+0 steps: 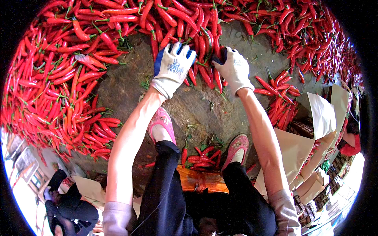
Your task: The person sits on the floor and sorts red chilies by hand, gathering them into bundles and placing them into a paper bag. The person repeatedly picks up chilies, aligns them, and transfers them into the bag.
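My left hand (174, 67), in a white knit glove with a blue-coated palm, rests palm down against the near edge of a heap of red chili peppers (177, 14). Its fingertips curl down among the chilies, so what they grip is hidden. Opposite it, my right hand (234, 69) wears the same kind of glove. Its thumb side faces the left hand and touches the loose chilies (205, 75) lying between the two hands. Their green stems point various ways. Whether either hand has closed on a chili cannot be seen.
More chilies bank up at left (65, 97) and right (313, 41) on the dirty floor (206, 109). A small pile (203, 159) lies between my pink shoes, by an orange object (200, 180). Paper-lined crates (301, 126) stand at right. Other people (71, 203) are at lower left and far right.
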### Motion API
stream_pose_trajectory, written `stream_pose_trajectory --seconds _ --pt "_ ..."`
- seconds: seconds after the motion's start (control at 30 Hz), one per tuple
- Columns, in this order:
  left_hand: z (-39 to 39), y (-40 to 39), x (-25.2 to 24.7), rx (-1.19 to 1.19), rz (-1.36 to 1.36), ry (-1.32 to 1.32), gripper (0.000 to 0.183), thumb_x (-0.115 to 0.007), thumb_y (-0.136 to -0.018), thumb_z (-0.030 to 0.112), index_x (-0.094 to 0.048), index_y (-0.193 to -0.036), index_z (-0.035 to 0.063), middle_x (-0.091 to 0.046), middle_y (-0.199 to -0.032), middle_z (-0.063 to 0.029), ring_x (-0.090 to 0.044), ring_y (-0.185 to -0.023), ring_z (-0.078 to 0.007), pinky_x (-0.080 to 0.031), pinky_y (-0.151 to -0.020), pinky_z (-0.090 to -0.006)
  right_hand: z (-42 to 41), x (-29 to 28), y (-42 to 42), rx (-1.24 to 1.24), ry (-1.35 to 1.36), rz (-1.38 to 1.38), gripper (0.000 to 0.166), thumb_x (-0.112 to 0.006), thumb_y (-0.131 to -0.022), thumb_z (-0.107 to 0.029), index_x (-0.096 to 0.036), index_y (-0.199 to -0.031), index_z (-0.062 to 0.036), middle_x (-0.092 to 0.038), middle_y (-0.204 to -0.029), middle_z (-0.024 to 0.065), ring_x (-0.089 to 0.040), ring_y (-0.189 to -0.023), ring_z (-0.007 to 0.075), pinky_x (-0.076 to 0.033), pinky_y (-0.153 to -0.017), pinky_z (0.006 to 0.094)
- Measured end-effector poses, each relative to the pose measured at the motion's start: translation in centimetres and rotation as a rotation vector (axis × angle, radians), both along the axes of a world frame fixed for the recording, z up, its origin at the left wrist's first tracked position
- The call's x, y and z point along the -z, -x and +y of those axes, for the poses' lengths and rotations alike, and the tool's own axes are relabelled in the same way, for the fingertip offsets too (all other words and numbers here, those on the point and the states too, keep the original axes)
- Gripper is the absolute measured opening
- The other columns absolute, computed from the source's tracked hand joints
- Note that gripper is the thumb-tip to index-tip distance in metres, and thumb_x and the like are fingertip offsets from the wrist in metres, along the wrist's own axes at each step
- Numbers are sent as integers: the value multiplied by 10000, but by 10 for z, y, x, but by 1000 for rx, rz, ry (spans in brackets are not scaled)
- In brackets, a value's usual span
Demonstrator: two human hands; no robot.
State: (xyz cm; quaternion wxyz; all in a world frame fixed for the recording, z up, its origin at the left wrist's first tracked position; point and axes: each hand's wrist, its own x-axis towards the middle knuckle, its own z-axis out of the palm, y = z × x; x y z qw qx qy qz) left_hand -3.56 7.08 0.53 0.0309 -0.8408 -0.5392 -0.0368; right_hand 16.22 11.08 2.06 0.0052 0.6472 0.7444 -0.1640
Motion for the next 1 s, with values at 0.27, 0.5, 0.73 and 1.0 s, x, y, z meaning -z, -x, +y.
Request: stream_pose_trajectory --seconds 0.27,0.5,0.73,1.0 --pt "-42 4 1 -7 -38 124 314 -577 -756 177 -592 -1068 140 -548 -1019 -67 -530 -934 -257 -458 -795 -399 -45 27 -87 593 468 1041 209 -545 -830 -203 -573 -947 -32 -601 -754 54 -584 -641 173 -464 -562 301" --pt "-67 15 -26 -281 -413 353 379 -653 -704 84 -553 -1069 76 -599 -960 -129 -578 -865 -329 -480 -769 -413 -10 22 -58 294 81 400 398 -677 -745 -342 -609 -992 -38 -653 -826 162 -643 -779 307 -485 -709 379" --pt "-98 5 -4 -673 -1508 655 344 -632 -776 14 -539 -1103 66 -623 -981 -49 -622 -834 -173 -509 -726 -281 1 11 -33 282 89 258 400 -727 -684 -393 -670 -886 -53 -675 -780 138 -658 -780 303 -501 -726 377" --pt "-108 -10 0 -806 -1983 936 326 -581 -827 23 -501 -1143 18 -592 -874 -32 -577 -723 -107 -514 -680 -262 -23 -1 -37 739 655 1233 150 -612 -840 -248 -588 -793 -108 -510 -653 -32 -464 -552 83 -359 -496 245"
